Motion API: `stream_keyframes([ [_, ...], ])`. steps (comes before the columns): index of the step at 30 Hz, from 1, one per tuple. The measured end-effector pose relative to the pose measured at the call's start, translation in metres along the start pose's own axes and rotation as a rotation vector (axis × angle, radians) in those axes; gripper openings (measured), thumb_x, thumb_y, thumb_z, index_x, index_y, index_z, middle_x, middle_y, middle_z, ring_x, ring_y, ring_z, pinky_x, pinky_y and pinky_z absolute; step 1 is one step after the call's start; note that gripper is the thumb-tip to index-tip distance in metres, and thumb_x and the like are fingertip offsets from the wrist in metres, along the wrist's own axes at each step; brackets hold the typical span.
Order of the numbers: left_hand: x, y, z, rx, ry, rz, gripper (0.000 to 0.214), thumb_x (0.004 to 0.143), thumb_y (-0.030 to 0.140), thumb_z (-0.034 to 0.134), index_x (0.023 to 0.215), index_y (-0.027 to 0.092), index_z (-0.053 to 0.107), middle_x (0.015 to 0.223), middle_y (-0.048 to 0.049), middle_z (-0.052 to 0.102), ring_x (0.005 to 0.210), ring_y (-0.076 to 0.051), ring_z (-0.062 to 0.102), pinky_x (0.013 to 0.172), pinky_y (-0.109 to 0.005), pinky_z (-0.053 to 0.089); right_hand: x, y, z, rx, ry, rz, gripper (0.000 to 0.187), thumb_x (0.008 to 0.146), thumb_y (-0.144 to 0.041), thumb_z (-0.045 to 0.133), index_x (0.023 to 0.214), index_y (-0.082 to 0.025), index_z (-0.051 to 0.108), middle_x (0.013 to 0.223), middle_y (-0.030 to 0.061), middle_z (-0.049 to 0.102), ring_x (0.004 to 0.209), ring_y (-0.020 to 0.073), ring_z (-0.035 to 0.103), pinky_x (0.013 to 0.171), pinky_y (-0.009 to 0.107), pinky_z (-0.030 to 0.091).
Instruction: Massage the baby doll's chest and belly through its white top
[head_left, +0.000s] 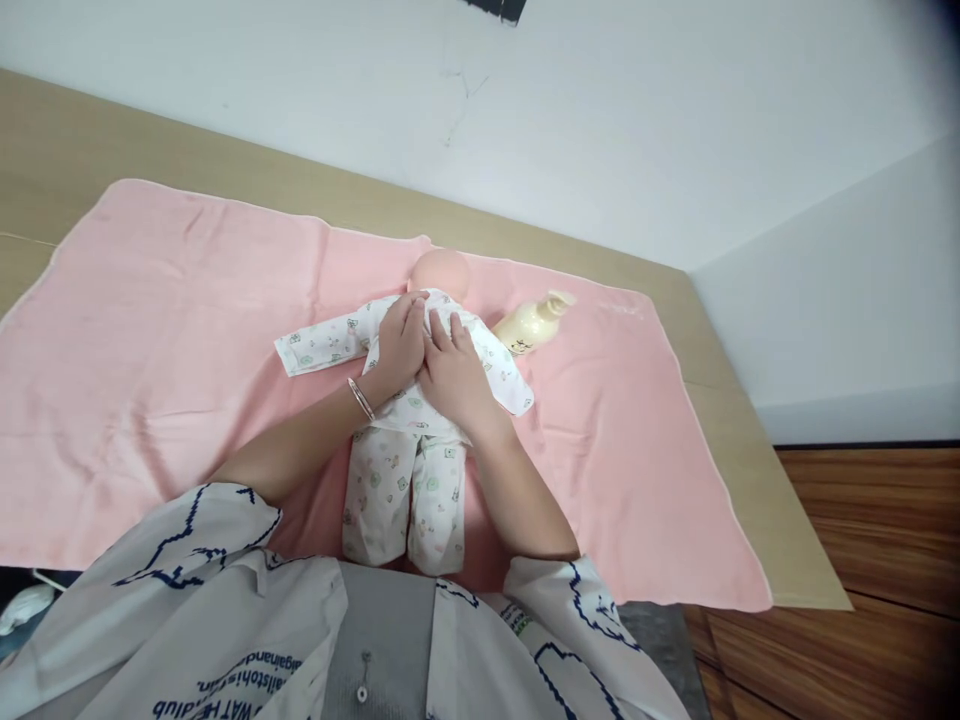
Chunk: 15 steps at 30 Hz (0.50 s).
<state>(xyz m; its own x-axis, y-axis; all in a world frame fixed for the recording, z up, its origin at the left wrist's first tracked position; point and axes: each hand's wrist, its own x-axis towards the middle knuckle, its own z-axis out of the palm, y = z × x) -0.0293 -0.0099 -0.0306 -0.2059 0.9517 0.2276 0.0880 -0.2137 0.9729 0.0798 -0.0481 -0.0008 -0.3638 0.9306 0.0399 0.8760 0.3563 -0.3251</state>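
Observation:
A baby doll with a bare pinkish head (440, 270) lies on its back in a white patterned shirt (409, 408) and matching trousers (382, 490). My left hand (403, 345), with a bracelet at the wrist, is closed at the upper front of the shirt, fingertips near the collar. Right beside it, my right hand (456, 380) rests on the shirt's chest, its fingers stretched out and slightly apart. The hands meet over the middle of the chest and hide the shirt's front there. One sleeve (322, 348) stretches out to the left; the other slants down to the right.
A cream pump bottle (531, 322) lies tilted beside the doll's right-hand sleeve. Beneath everything a pink blanket (187, 320) covers much of the tan table (735, 400). A white wall (337, 100) rises behind, and wooden boards (870, 540) show at the right.

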Motion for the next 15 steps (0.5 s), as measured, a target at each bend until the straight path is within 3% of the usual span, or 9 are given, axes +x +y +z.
stream_keyframes([
  [3, 0.001, -0.002, -0.001, -0.003, -0.006, 0.03, 0.032, 0.104, 0.043, 0.038, 0.102, 0.024, 0.063, 0.117, -0.007, 0.072, 0.116, -0.021, 0.065, 0.108, -0.04, 0.049, 0.011, 0.022, 0.0, 0.101, 0.022, -0.012, 0.054, 0.102, -0.032, 0.035, 0.155, -0.026, 0.043, 0.17, 0.0041, 0.03, 0.161, 0.0328, 0.014, 0.129, 0.061, 0.018],
  [6, 0.001, -0.005, -0.001, 0.012, -0.005, 0.056, 0.034, 0.104, 0.043, 0.037, 0.104, 0.021, 0.064, 0.119, -0.0085, 0.071, 0.117, -0.021, 0.064, 0.109, -0.04, 0.049, 0.02, 0.037, 0.005, 0.139, 0.118, 0.105, 0.062, 0.103, -0.044, 0.037, 0.157, -0.014, 0.038, 0.169, 0.0141, 0.029, 0.16, 0.0331, 0.02, 0.129, 0.06, 0.018],
  [10, -0.001, -0.006, -0.003, 0.046, -0.011, 0.053, 0.026, 0.1, 0.031, 0.041, 0.108, 0.021, 0.064, 0.122, -0.0087, 0.071, 0.119, -0.021, 0.064, 0.11, -0.04, 0.048, 0.01, 0.015, 0.014, 0.034, 0.183, 0.182, 0.066, 0.1, -0.038, 0.044, 0.156, -0.004, 0.037, 0.166, 0.0249, 0.031, 0.158, 0.0416, 0.02, 0.127, 0.065, 0.018],
  [13, -0.002, -0.006, -0.005, 0.086, -0.045, 0.051, 0.022, 0.097, 0.024, 0.048, 0.109, 0.021, 0.065, 0.121, -0.0077, 0.071, 0.118, -0.022, 0.064, 0.11, -0.042, 0.048, 0.002, -0.003, 0.015, 0.0, 0.121, 0.058, 0.062, 0.095, -0.022, 0.047, 0.156, -0.011, 0.04, 0.168, 0.0194, 0.028, 0.159, 0.0402, 0.016, 0.126, 0.068, 0.013],
  [15, -0.002, -0.007, -0.006, 0.1, -0.071, 0.056, 0.022, 0.095, 0.021, 0.048, 0.108, 0.022, 0.066, 0.119, -0.0064, 0.072, 0.115, -0.022, 0.065, 0.109, -0.041, 0.049, 0.004, -0.002, 0.011, 0.026, 0.073, -0.009, 0.058, 0.095, -0.02, 0.046, 0.153, -0.017, 0.045, 0.169, 0.0146, 0.028, 0.16, 0.0369, 0.017, 0.127, 0.069, 0.01],
])
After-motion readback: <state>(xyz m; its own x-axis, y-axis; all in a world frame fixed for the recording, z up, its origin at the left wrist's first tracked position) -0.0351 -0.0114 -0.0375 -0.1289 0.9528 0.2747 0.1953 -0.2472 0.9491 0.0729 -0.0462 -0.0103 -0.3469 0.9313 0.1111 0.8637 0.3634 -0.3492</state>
